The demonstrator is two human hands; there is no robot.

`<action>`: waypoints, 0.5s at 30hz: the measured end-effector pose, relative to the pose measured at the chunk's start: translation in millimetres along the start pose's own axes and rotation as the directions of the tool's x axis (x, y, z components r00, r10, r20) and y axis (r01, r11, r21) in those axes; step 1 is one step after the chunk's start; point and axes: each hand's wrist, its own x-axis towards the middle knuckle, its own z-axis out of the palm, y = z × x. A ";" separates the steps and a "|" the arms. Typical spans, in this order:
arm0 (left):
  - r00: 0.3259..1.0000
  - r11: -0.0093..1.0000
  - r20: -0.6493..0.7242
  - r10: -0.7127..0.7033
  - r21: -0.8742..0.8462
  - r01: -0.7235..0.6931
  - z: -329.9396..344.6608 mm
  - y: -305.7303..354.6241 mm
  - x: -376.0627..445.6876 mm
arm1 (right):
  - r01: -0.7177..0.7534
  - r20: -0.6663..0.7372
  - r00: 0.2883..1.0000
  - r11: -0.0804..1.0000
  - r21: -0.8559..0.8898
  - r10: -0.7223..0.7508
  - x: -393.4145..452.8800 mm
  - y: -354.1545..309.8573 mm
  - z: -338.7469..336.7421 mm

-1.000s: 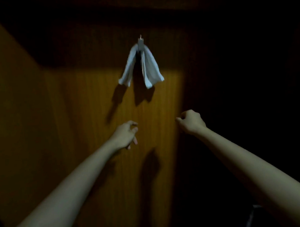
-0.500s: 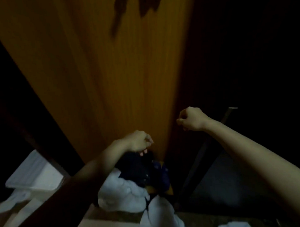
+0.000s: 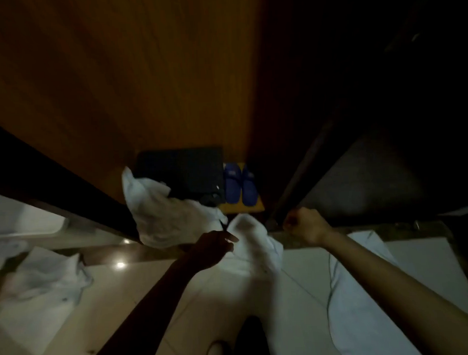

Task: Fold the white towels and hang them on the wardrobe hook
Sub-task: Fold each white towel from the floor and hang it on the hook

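Head view, dim and looking steeply down: we see the brown wooden wardrobe panel (image 3: 134,82) filling the upper left and centre of the frame, with darkness to the upper right. Below it the pale tiled floor (image 3: 157,294) takes the lower half.

Next in size come the white towels. 1 long towel (image 3: 255,280) runs from the centre down toward the bottom edge, between our 2 forearms. Another crumpled towel (image 3: 162,211) lies at the centre, on the wardrobe's bottom edge, just above our left hand. A third towel (image 3: 45,279) sits at the lower left on the floor, and a fourth (image 3: 364,300) lies at the lower right, partly under our right forearm.

A dark flat box (image 3: 182,171) rests inside the wardrobe base at centre, with 2 blue slippers (image 3: 239,185) just to its right.

Our left hand (image 3: 214,248) is in shadow beside the top of the long towel; we cannot tell whether its fingers grip the cloth. Our right hand (image 3: 306,226) is curled into a fist, right of centre, holding nothing visible.
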 end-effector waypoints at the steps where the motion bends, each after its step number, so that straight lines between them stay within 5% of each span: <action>1: 1.000 1.000 -0.025 -0.002 -0.013 0.002 18.3 -16.1 7.9 | -0.043 0.023 0.999 0.999 0.003 0.043 10.6 18.3 29.7; 4: 0.991 0.995 -0.123 0.053 -0.073 -0.062 77.0 -65.1 35.2 | -0.166 0.117 0.979 0.986 -0.012 0.167 39.4 70.3 118.3; 9: 0.987 0.990 -0.132 -0.091 -0.115 0.076 174.4 -159.8 92.2 | -0.308 0.124 0.945 0.951 0.018 0.304 93.7 134.3 243.0; 15: 0.976 0.994 -0.200 -0.082 -0.091 0.065 275.5 -234.5 164.3 | -0.303 0.112 0.948 0.952 0.038 0.297 167.7 189.6 375.1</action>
